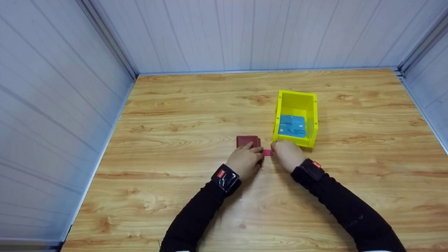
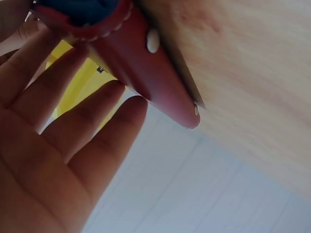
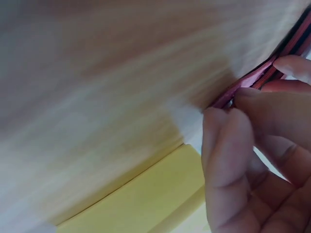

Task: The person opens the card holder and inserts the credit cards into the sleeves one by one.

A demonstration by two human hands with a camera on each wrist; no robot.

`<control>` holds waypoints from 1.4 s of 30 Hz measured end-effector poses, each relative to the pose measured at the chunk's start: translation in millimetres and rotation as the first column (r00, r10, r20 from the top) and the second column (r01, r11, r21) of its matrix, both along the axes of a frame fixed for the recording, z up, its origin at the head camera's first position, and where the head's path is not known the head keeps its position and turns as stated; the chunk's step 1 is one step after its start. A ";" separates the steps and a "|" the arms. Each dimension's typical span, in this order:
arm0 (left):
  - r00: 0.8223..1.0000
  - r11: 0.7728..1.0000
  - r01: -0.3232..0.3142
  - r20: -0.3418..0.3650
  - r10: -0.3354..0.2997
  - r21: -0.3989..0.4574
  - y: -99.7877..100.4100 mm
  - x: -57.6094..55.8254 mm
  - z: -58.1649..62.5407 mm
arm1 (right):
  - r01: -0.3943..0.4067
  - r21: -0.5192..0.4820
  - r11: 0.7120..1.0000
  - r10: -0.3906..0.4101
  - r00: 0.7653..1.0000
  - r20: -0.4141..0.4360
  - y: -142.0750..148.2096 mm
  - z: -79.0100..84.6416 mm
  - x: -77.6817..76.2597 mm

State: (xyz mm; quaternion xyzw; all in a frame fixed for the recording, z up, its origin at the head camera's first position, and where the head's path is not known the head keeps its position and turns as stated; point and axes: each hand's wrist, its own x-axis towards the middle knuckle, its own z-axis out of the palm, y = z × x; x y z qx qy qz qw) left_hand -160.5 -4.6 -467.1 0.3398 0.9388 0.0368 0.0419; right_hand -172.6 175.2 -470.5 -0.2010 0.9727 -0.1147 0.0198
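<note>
A dark red leather wallet (image 1: 247, 140) lies on the table in the head view, partly covered by my left hand (image 1: 246, 159). Extended fingers of that hand lie against its red surface in the left wrist view, where pale stitching and a round snap show on the wallet (image 2: 141, 58). A pink strap (image 1: 267, 152) sticks out from the wallet's right side. My right hand (image 1: 289, 154) pinches its free end between thumb and finger, seen closely in the right wrist view on the pink strap (image 3: 248, 81). Something dark blue shows at the wallet's opening.
Just beyond my right hand stands a yellow open bin (image 1: 315, 115). Blue cards or packets (image 1: 292, 126) with dark lettering lie inside it. The wood-grain table (image 1: 175, 140) is bounded by pale panel walls (image 1: 227, 35) at the back and sides.
</note>
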 end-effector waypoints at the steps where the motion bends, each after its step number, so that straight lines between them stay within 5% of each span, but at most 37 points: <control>1: 1.000 1.000 0.003 -0.004 -0.003 0.007 -0.9 0.5 0.5 | -0.005 0.001 1.000 0.005 1.000 -0.008 0.2 -0.5 0.2; 7: 0.998 0.996 0.006 -0.060 -0.001 0.093 -13.8 6.6 15.1 | -0.004 0.007 1.000 0.005 0.999 -0.041 1.2 -3.6 1.0; 11: 0.989 0.991 -0.042 -0.134 0.059 0.130 -29.3 9.9 28.9 | -0.010 0.016 1.000 0.011 0.998 -0.059 0.5 -3.2 2.5; 15: 0.962 0.978 -0.142 -0.210 0.172 0.151 -45.3 9.9 35.6 | -0.017 0.027 0.999 0.018 0.998 -0.067 0.9 -2.0 3.4; 20: 0.914 0.942 -0.299 -0.238 0.328 0.150 -57.0 8.3 29.6 | -0.021 0.039 0.999 0.023 0.998 -0.061 1.6 -1.9 3.7; 23: 0.906 0.927 -0.355 -0.200 0.374 0.124 -57.8 7.3 21.0 | -0.016 0.038 0.999 0.018 0.999 -0.050 1.4 -1.6 4.4; 28: 0.920 0.920 -0.390 -0.037 0.391 0.026 -53.4 4.3 7.2 | -0.003 0.044 0.999 0.005 0.999 -0.044 0.4 -1.5 5.4; 33: 0.900 0.908 -0.415 0.123 0.418 -0.048 -51.4 2.5 0.4 | -0.006 0.034 0.999 0.008 0.997 -0.077 0.6 -2.9 5.8; 42: 0.902 0.919 -0.392 0.176 0.394 -0.051 -55.9 2.4 -0.8 | 0.004 0.013 1.000 -0.003 0.999 -0.053 2.1 -3.3 4.6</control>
